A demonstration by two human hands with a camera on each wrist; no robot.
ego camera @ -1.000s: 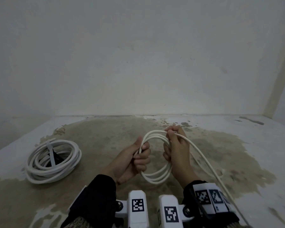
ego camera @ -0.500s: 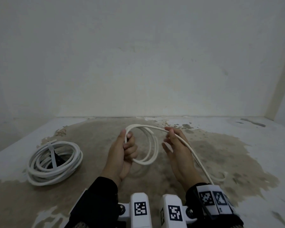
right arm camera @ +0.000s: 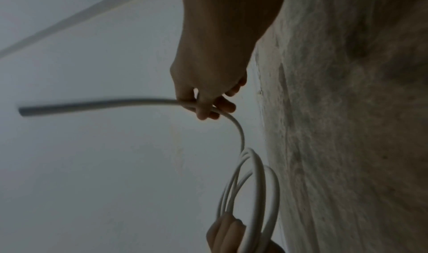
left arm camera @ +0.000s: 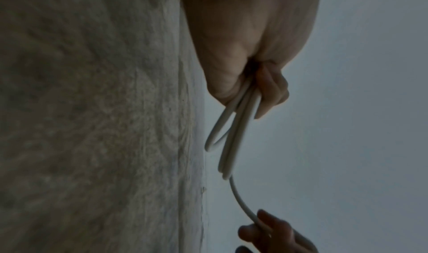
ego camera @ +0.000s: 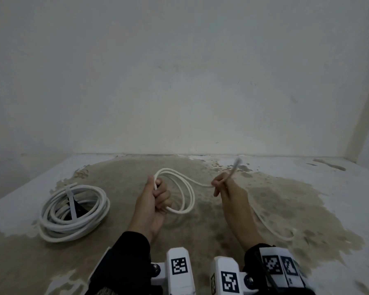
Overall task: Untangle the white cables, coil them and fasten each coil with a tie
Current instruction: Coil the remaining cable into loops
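Observation:
My left hand point(ego camera: 159, 195) grips a small coil of white cable point(ego camera: 186, 195) of about three loops, held upright above the floor. One strand runs from the coil to my right hand point(ego camera: 221, 182), which pinches it near its end. The free end point(ego camera: 236, 163) sticks up past the fingers, blurred. In the left wrist view the loops point(left arm camera: 234, 132) hang out of my left hand point(left arm camera: 266, 92). The right wrist view shows the cable tail point(right arm camera: 104, 104) jutting from my right hand point(right arm camera: 203, 105), with the coil point(right arm camera: 259, 192) below it.
A finished coil of white cable point(ego camera: 73, 216), bound with a white tie point(ego camera: 71, 204), lies on the floor at the left. A thin white strand point(ego camera: 273, 227) lies on the stained floor point(ego camera: 200, 231) right of my right wrist; what it is I cannot tell. A wall stands close ahead.
My right hand has slid along the cable, out to the right, and now holds it near the end. The tail has lifted off the floor. My left hand still holds the loops.

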